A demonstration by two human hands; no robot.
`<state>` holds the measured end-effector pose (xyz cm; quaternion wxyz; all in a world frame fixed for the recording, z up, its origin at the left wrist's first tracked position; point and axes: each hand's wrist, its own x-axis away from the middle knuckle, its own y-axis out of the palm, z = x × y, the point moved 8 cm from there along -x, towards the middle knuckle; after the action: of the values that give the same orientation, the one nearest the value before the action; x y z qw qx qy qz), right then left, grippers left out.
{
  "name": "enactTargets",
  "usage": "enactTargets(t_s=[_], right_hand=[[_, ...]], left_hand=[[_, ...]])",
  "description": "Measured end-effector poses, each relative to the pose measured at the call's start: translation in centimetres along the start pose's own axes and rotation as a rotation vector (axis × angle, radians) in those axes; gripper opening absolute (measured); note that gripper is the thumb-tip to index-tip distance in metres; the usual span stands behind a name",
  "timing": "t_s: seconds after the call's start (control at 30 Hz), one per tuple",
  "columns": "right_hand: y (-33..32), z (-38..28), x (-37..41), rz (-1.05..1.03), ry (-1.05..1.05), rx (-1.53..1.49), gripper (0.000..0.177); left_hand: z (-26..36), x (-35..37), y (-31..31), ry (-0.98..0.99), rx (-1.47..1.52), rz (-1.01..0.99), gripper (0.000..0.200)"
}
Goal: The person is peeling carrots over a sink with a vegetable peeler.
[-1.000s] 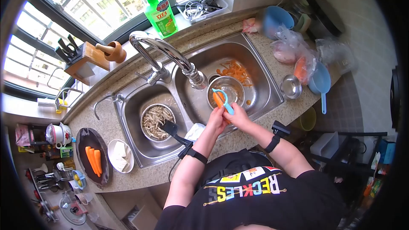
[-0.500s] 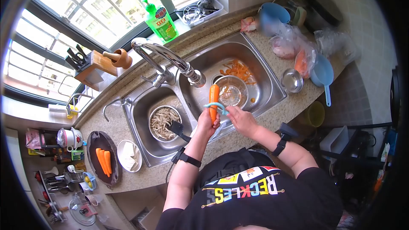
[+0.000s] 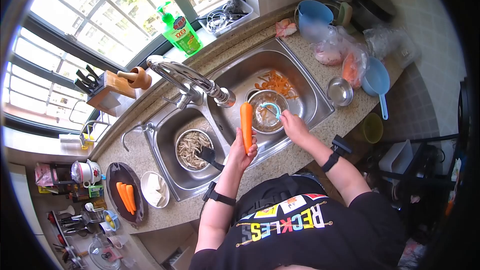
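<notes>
An orange carrot [image 3: 246, 122] stands nearly upright in my left hand [image 3: 242, 153], whose fingers wrap its lower end. My right hand [image 3: 296, 129] is closed on the handle of a light blue peeler [image 3: 271, 105]. The peeler's curved head is apart from the carrot, over a metal bowl [image 3: 260, 124] in the right sink basin [image 3: 235, 73]. Orange peelings [image 3: 274, 81] lie in that basin behind the bowl. At the left, several more carrots [image 3: 126, 196] rest on a dark oval board [image 3: 117, 171].
The faucet [image 3: 200, 82] arches over the sink. A bowl of pale strips [image 3: 190, 147] sits in the left basin, and a white bowl with white pieces [image 3: 155, 190] is beside it. Right of the sink are a small metal bowl [image 3: 340, 91], a blue ladle [image 3: 376, 77] and plastic bags [image 3: 345, 55].
The peeler has come off the carrot and moved right and away from me, over the metal bowl. My left hand still holds the carrot. The view has shifted slightly.
</notes>
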<state>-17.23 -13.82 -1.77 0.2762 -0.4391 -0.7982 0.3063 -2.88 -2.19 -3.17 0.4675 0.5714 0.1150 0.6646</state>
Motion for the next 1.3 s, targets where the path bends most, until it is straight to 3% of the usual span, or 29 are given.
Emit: enactTargets(t_s=[0.03,0.13,0.23,0.33,0.4,0.43,0.5,0.6,0.67,0.73,0.77,0.83,0.87,0.93,1.03,1.2,1.27,1.3], right_hand=[[-1.3,-1.5,0.9,0.141,-0.049,-0.116,0.023],[-2.4,-7.3,4.3,0.247,-0.439,-0.135,0.017],[-0.6,-9.2,5.5,0.096,-0.574,0.066,0.015],[0.4,-6.7,1.1,0.129,-0.542,0.235,0.014],[-0.4,-1.6,-4.2,0.115,-0.146,0.367,0.015],[-0.2,-0.4,-4.2,0.119,-0.146,0.364,0.015],[1.8,2.9,-4.2,-0.158,0.007,0.321,0.021],[0.0,0.8,-1.3,-0.019,0.038,0.079,0.024],[-0.4,-1.6,0.5,0.049,0.028,-0.005,0.022],[-2.1,-6.8,3.0,0.223,-0.359,-0.111,0.018],[-2.4,-7.2,3.2,0.227,-0.352,-0.110,0.018],[-1.2,-9.4,4.1,0.096,-0.581,0.159,0.014],[-0.9,-7.7,2.0,0.169,-0.511,0.282,0.014],[-0.9,-2.0,-2.9,0.108,-0.161,0.381,0.017],[-1.8,1.2,-4.0,-0.040,0.024,0.230,0.023],[-2.0,-1.0,-1.0,0.150,-0.049,-0.089,0.024],[-2.9,-4.9,1.6,0.292,-0.307,-0.205,0.020],[-2.7,-5.7,2.8,0.289,-0.303,-0.204,0.020]], left_hand=[[0.1,-0.4,-0.4,-0.003,-0.005,0.008,0.055],[0.1,-1.3,-1.4,-0.002,-0.025,0.089,0.054],[-0.5,-1.5,-1.8,-0.055,-0.008,0.110,0.053],[-0.9,-0.3,-1.2,-0.085,-0.009,0.119,0.052],[-1.3,0.2,-0.6,-0.095,-0.053,0.013,0.051],[-1.2,0.7,0.1,-0.100,-0.065,0.008,0.051],[-0.3,1.5,1.1,-0.051,-0.112,-0.007,0.052],[0.3,1.0,1.0,0.025,-0.140,-0.007,0.053],[0.4,0.4,0.1,0.081,-0.190,0.049,0.052],[0.1,-0.2,-0.3,0.081,-0.212,0.076,0.052],[0.0,-0.4,-0.5,0.085,-0.232,0.103,0.051],[0.0,-0.2,0.1,0.088,-0.266,0.091,0.050],[0.0,0.1,0.2,0.096,-0.292,0.084,0.050],[-0.5,0.4,-0.3,0.072,-0.280,0.056,0.053],[-0.5,1.7,1.5,-0.009,-0.131,-0.083,0.062],[0.5,0.7,1.0,0.069,-0.097,-0.097,0.055],[0.4,0.3,0.6,0.051,-0.058,-0.068,0.048],[0.4,0.1,0.6,0.047,-0.056,-0.067,0.048]])
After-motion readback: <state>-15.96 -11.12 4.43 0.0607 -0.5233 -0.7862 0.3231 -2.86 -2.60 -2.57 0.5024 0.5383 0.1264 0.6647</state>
